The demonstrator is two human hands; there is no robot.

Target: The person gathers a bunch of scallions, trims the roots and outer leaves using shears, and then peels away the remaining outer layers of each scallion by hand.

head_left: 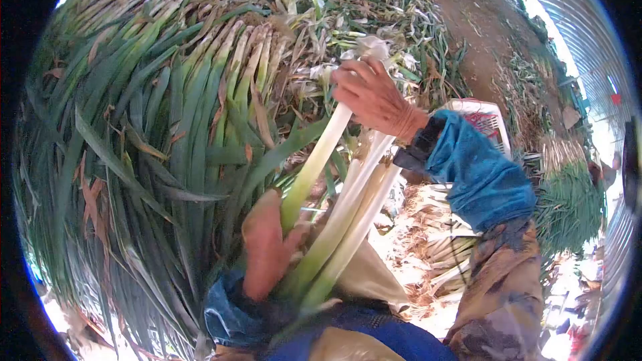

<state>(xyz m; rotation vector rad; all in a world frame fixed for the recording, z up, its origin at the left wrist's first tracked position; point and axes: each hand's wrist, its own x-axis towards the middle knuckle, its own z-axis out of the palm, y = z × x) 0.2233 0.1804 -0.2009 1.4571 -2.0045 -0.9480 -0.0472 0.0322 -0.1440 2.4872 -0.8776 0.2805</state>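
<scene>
My right hand, its fingers curled, is closed around the pale root end of a leek. Papery white skin shows just beyond those fingers. My left hand, somewhat blurred, is wrapped round the green lower part of the same leek. Several more leeks with white shafts lie slanting beside it, close to my lap. Their green ends run down behind my left hand and sleeve.
A thick heap of untrimmed leeks fills the left side. Peelings and leaves litter the ground ahead. Peeled leeks with roots lie beside my right arm. A white plastic crate and a green bundle are further right.
</scene>
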